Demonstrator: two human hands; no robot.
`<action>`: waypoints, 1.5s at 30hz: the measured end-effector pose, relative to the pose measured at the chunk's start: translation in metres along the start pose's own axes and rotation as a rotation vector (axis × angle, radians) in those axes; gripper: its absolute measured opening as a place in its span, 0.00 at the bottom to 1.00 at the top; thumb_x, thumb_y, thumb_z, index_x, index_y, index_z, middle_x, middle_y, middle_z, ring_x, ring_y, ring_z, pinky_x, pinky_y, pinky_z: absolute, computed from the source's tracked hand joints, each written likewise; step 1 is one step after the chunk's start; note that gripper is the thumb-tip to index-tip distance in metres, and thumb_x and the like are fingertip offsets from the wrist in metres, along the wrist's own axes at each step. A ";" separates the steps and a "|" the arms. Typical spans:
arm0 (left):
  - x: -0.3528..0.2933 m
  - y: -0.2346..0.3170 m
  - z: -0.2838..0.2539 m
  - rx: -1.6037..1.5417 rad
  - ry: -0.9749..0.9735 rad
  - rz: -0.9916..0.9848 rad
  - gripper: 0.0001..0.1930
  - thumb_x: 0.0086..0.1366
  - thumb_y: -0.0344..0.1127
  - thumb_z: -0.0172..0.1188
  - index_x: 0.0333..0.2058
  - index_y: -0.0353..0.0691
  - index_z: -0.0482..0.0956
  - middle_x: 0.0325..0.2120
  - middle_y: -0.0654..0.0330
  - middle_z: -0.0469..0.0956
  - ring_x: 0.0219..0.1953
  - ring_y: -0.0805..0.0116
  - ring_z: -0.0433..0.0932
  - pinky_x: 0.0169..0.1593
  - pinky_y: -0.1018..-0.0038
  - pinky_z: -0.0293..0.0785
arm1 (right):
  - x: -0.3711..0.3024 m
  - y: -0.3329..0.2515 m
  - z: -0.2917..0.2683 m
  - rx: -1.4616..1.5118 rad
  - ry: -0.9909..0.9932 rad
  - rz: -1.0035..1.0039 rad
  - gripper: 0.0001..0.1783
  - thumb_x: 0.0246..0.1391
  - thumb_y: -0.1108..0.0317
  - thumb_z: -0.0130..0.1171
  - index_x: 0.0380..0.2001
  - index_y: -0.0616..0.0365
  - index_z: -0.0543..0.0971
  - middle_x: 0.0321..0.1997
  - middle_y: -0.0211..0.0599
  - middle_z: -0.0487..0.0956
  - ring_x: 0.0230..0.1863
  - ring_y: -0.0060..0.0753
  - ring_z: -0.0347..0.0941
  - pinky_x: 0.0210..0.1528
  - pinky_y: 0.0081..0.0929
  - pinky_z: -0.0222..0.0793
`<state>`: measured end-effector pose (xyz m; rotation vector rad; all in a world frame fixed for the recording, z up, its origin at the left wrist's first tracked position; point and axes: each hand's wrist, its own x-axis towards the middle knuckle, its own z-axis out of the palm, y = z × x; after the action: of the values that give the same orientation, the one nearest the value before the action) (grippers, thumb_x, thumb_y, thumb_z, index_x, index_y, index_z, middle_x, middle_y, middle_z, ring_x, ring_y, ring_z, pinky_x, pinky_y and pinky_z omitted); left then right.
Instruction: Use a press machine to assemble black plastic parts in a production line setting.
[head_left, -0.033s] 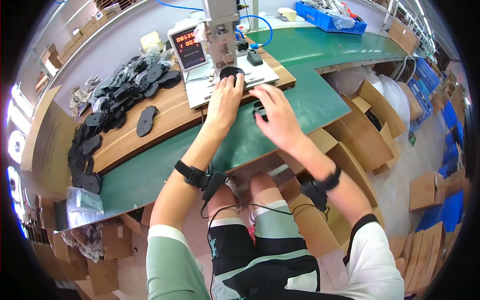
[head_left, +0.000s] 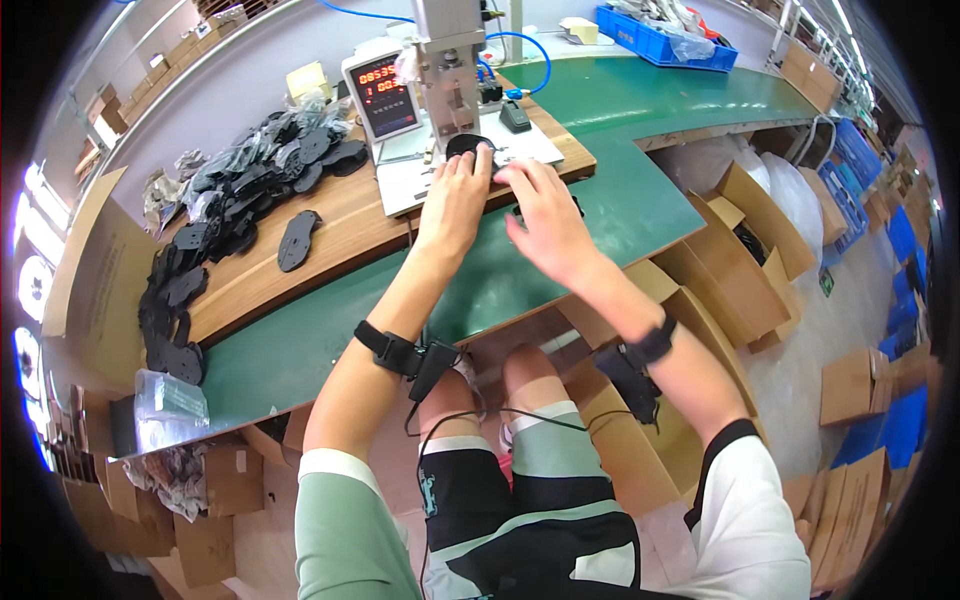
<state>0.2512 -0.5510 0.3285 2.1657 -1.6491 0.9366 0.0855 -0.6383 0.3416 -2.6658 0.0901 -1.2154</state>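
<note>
Under the metal press (head_left: 455,85), a black rounded part (head_left: 466,147) sits on the white base plate (head_left: 405,195). My left hand (head_left: 458,195) reaches onto the part's near side, its fingers close together and its thumb hidden. My right hand (head_left: 545,215) hovers by the base plate's front right edge, fingers apart and curved, with nothing visible in them. Beneath it a small dark object (head_left: 578,206) on the green table is mostly covered. To the left, a single black sole-shaped piece (head_left: 298,241) lies on the wooden board (head_left: 345,215).
A counter box with red digits (head_left: 383,95) stands left of the press. Many black pieces (head_left: 240,200), some in clear film, are heaped further left. A blue crate (head_left: 665,42) sits at the far right of the green table (head_left: 640,200). Open cartons (head_left: 745,235) stand below the table's right side.
My right hand has shifted a little forward and left, closer to the press. The dark object under it shows from a different side. My left hand stays at the black part.
</note>
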 end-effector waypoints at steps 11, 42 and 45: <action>-0.020 -0.017 -0.013 -0.597 0.114 -0.103 0.51 0.56 0.13 0.58 0.78 0.38 0.51 0.69 0.32 0.57 0.64 0.29 0.72 0.65 0.48 0.76 | 0.059 0.024 0.069 -0.113 -0.087 0.002 0.15 0.52 0.75 0.63 0.45 0.56 0.79 0.47 0.41 0.81 0.53 0.50 0.78 0.56 0.47 0.74; -0.140 -0.192 -0.018 -0.360 0.420 -0.772 0.29 0.67 0.42 0.75 0.55 0.38 0.66 0.43 0.45 0.78 0.45 0.44 0.79 0.49 0.53 0.75 | 0.029 0.025 0.065 -0.208 0.107 -0.104 0.20 0.50 0.81 0.65 0.47 0.53 0.86 0.50 0.30 0.86 0.54 0.41 0.81 0.55 0.41 0.74; -0.141 -0.192 -0.015 -0.377 0.435 -0.718 0.29 0.68 0.43 0.75 0.54 0.38 0.65 0.39 0.45 0.82 0.42 0.42 0.81 0.47 0.52 0.74 | 0.038 0.027 0.070 -0.193 0.128 -0.109 0.21 0.49 0.82 0.65 0.47 0.52 0.86 0.50 0.31 0.86 0.54 0.42 0.81 0.55 0.42 0.74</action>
<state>0.4044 -0.3737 0.2842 1.8836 -0.6860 0.7228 0.1640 -0.6588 0.3192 -2.7851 0.0876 -1.4819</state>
